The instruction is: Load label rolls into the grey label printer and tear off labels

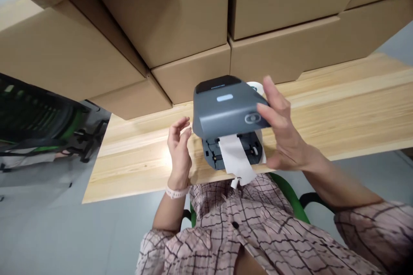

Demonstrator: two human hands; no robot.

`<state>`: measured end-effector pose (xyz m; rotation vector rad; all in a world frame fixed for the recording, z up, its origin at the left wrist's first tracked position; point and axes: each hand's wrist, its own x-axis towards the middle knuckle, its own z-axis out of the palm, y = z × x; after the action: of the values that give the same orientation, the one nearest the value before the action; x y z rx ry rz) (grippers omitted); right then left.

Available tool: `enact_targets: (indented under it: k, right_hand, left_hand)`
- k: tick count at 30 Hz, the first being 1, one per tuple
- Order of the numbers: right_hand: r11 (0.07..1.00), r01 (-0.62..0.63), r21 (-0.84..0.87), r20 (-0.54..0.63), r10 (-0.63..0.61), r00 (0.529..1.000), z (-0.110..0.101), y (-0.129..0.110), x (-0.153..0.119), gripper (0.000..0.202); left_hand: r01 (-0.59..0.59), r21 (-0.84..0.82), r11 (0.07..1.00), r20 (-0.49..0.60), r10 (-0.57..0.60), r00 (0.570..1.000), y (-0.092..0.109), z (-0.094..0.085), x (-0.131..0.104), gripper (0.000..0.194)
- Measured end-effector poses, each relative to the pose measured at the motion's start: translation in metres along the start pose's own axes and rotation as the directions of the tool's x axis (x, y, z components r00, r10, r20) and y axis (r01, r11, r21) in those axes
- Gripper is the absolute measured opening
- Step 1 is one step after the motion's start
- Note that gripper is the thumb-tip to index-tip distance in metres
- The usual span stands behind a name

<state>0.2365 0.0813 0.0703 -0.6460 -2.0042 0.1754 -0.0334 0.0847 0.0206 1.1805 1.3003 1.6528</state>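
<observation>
A dark grey label printer (226, 114) stands on the wooden table in front of me, with its lid raised above the base. A strip of white paper (237, 161) runs out of the open front and hangs over the table's edge, its end torn and curled. My right hand (285, 137) is at the lid's right front corner, fingers and thumb spread, fingertips at the lid. To the left of the printer, my left hand (179, 148) holds nothing, its fingers loosely bent and apart. White round material (256, 87) shows partly behind the lid.
Large cardboard boxes (190, 17) stand stacked along the back of the wooden table (361, 111). Its front edge lies close to my body. A green chair (292, 197) is under me. Dark, blurred chair parts (85, 137) show at the left beyond the table.
</observation>
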Motion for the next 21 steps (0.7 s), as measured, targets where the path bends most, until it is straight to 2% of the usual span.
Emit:
enact_targets:
  k: [3, 7, 10, 12, 13, 15, 16, 18, 19, 21]
  right_hand:
    - [0.994, 0.096, -0.053, -0.042, -0.098, 0.994, 0.002, 0.02, 0.049, 0.075]
    - [0.998, 0.015, -0.059, -0.096, -0.02, 0.995, 0.0, 0.046, 0.111, 0.076]
    - [0.987, -0.023, -0.158, -0.133, 0.002, 0.991, 0.001, 0.055, 0.132, 0.075]
    - [0.968, 0.011, -0.25, -0.138, -0.046, 0.989, 0.005, 0.053, 0.127, 0.057]
    - [0.963, 0.027, -0.268, -0.092, -0.054, 0.994, 0.008, 0.05, 0.118, 0.044]
    - [0.974, 0.025, -0.225, 0.131, 0.005, 0.991, 0.017, 0.046, 0.096, 0.031]
    - [0.982, 0.003, -0.186, 0.285, 0.051, 0.957, 0.022, 0.044, 0.083, 0.03]
    - [0.991, -0.032, -0.127, 0.544, 0.097, 0.834, 0.034, 0.045, 0.061, 0.033]
    - [0.994, -0.03, -0.103, 0.614, 0.088, 0.784, 0.038, 0.047, 0.052, 0.035]
    - [0.999, -0.01, -0.042, 0.664, 0.036, 0.747, 0.045, 0.053, 0.045, 0.039]
  left_hand:
    - [0.104, 0.004, 0.995, 0.148, -0.103, 0.984, -0.008, 0.013, 0.025, 0.054]
    - [0.182, 0.024, 0.983, 0.351, -0.179, 0.919, -0.02, 0.024, 0.028, 0.103]
    - [0.196, 0.032, 0.98, 0.388, -0.193, 0.901, -0.025, 0.024, 0.022, 0.118]
    - [0.193, 0.042, 0.98, 0.392, -0.194, 0.899, -0.026, 0.021, 0.019, 0.117]
    - [0.189, 0.043, 0.981, 0.394, -0.191, 0.899, -0.027, 0.021, 0.019, 0.115]
    - [0.177, 0.037, 0.984, 0.395, -0.177, 0.902, -0.028, 0.02, 0.019, 0.108]
    - [0.168, 0.032, 0.985, 0.393, -0.167, 0.904, -0.029, 0.021, 0.019, 0.105]
    - [0.148, 0.021, 0.989, 0.391, -0.144, 0.909, -0.03, 0.022, 0.019, 0.099]
    - [0.137, 0.015, 0.99, 0.391, -0.132, 0.911, -0.031, 0.023, 0.019, 0.097]
    - [0.124, 0.003, 0.992, 0.391, -0.116, 0.913, -0.031, 0.023, 0.02, 0.098]
